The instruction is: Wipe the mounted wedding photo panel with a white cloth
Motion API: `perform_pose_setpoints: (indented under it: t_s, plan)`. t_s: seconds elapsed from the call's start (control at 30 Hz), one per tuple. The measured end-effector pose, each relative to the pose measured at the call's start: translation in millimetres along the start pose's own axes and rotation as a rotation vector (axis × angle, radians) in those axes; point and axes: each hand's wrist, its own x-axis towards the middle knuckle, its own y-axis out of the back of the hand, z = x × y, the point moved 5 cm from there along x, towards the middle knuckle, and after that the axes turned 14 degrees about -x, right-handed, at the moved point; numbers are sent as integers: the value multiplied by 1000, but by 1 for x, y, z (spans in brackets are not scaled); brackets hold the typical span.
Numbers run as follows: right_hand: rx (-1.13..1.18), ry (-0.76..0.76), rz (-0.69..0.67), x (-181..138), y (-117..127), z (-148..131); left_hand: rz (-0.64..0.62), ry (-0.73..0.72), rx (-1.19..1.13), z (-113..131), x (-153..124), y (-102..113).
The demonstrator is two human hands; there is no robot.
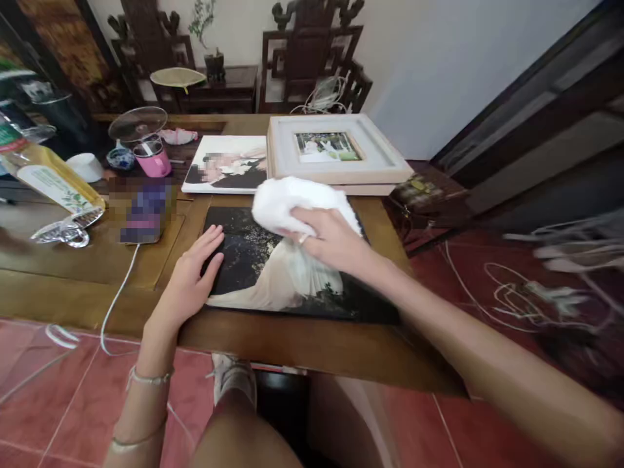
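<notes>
While left hand (188, 283) lies open, flat on photo panel (244, 253) | right hand (331, 240) clutches white cloth (287, 198) on it

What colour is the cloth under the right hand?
White. The cloth shows best in the head view, bunched under the right hand.

Wooden table (302, 344), viewed from its near edge. Dark photo print (253, 273), flat near the near edge; left hand (192, 279) laid flat, palm down, on its left margin. Right hand (326, 240) pressing a white cloth (287, 198) onto the print's far part. White framed picture (336, 149) and second print (227, 166) toward the far edge. Pink mug (153, 159) and small fan (137, 123) toward the far left corner. White cable (119, 292) hanging over the near edge.
</notes>
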Motion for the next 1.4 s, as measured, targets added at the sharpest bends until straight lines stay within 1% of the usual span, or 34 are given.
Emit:
perform_pose_setpoints:
  t_s: [0.07,0.1,0.17,0.2,0.27,0.33,0.43,0.5,0.53,0.6,0.67,0.8,0.83,0.9,0.93,1.0,1.07,1.13,1.2,1.23,1.3,1.37,1.4]
  plan:
    - [-83,-100,26,-12,9,26,1,-1,6,0,0,0]
    - [-124,-123,42,-18,13,35,2,-1,8,0,0,0]
    - [-212,-114,78,-35,19,43,1,-1,12,0,0,1]
    - [-256,-78,100,-44,20,39,1,-1,14,0,0,1]
    - [-310,27,142,-66,22,22,-1,4,18,0,0,0]
    - [-290,117,151,-88,23,-3,-4,11,25,-1,0,0]
    - [-130,249,143,-118,27,-42,-7,17,32,-2,0,-1]
    - [-54,327,108,-129,31,-59,-8,13,32,-2,0,-1]
    - [-34,356,85,-131,33,-62,-9,11,31,-2,0,-1]
    - [-27,369,33,-127,34,-57,-9,8,31,-2,0,-1]
    - [-70,319,14,-114,34,-37,-11,5,34,-2,0,0]
    - [-227,165,32,-72,26,16,-18,10,31,-2,0,0]
    - [-245,104,41,-63,24,28,-17,13,28,-1,0,-1]
    - [-270,1,60,-49,19,44,-14,18,21,-1,0,-1]
    - [-282,-35,71,-47,18,46,-11,19,19,-1,-1,-1]
    - [-308,-43,112,-52,17,39,-7,20,17,-1,-1,-1]
    - [-318,5,158,-69,20,19,-6,22,18,-1,-1,-1]
    - [-293,64,172,-91,25,-7,-5,24,20,-2,-1,-1]
    - [-239,103,130,-112,32,-32,-6,21,25,-2,-1,-1]
    - [-182,148,118,-121,36,-44,-7,19,26,-2,-1,-1]
    - [-91,243,40,-131,41,-61,-8,15,28,-1,-1,-1]
    - [-29,317,-22,-132,43,-65,-9,16,28,0,-1,0]
    - [-21,330,-35,-128,42,-61,-9,19,28,0,-1,0]
